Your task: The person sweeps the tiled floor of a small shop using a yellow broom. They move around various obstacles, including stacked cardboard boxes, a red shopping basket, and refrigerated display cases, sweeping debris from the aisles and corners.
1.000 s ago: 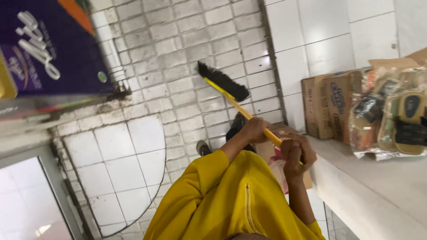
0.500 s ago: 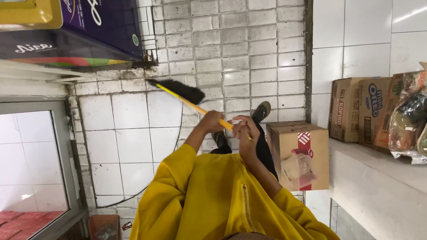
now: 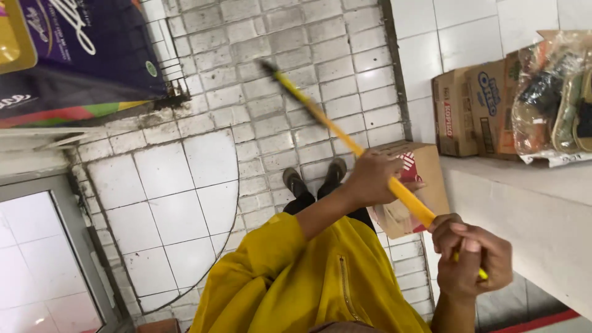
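I hold a broom with a long yellow handle (image 3: 345, 139) in both hands. My left hand (image 3: 373, 177) grips the handle about midway. My right hand (image 3: 472, 258) is closed around the handle's near end, at the lower right. The dark bristle head (image 3: 269, 66) is blurred and points away over the grey brick-tiled floor (image 3: 296, 43). My yellow sleeves and top (image 3: 308, 277) fill the bottom of the view, and my dark shoes (image 3: 314, 177) stand on the bricks below the handle.
A cardboard box (image 3: 425, 191) with a red mark stands on the floor by my feet. A white ledge (image 3: 530, 203) at right carries cartons (image 3: 468, 111) and a plastic bag of sandals (image 3: 555, 98). A purple banner (image 3: 80, 55) hangs upper left; white tiles (image 3: 172, 203) lie left.
The broom has swung from the left toward the upper middle, its head now blurred. My hands have spread apart along the handle, the right one dropping to the lower right.
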